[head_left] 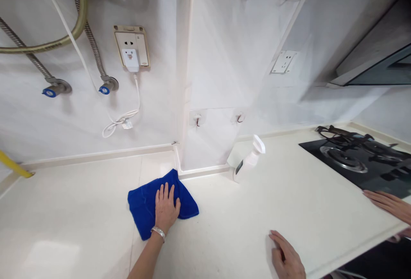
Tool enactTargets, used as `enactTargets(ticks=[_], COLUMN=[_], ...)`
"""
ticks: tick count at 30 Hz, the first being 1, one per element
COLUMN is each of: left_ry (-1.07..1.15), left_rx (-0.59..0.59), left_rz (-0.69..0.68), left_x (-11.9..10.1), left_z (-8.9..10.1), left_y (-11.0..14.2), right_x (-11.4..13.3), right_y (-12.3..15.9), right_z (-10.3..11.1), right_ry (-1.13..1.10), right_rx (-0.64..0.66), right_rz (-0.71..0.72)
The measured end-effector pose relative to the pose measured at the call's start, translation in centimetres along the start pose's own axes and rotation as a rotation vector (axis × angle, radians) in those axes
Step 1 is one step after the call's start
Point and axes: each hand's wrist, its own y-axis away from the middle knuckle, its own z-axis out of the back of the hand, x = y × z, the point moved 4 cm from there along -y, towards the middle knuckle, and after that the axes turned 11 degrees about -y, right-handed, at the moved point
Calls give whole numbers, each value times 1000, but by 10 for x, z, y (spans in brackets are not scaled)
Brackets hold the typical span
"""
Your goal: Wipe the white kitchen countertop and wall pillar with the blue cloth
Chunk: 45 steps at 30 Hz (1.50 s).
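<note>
The white wall stands behind the blue cloth, and one part of it projects forward just beside the cloth's far corner. The white bench carries the cloth and extends on both sides of it. To the right of the cloth, well apart from it, there is the black cooktop. The cloth itself lies on the bench, spread but with some folds.

To the right of the cloth, nearer to it than the cooktop, the white spray bottle stands upright. The left hand is on top of the cloth, palm down; its grip is flat, with the fingers a little spread, and it pinches nothing. The right hand is to the right of the cloth and nearer to the person. Its grip is loosely bent, with nothing seen inside; whether it touches the bench, one cannot tell. Farther right of the cloth, another person's hand is at the cooktop's near edge. The smallest thing is the bracelet, on the left wrist.

The step in hand seems to be wiping; the next move probably calls for even pressure of the flat palm.
</note>
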Motion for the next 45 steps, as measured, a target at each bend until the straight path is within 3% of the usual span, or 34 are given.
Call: enactTargets(ticks=[34,45], left_ry=[-10,13], left_rx=[-26,2], left_rz=[-22,-88], left_x=[-1,0], left_z=[3,4], left_y=[1,18], right_x=[9,15], right_y=[-3,-4], right_z=[3,4], right_ry=[-12,-20], right_rx=[11,13], right_rz=[19,3])
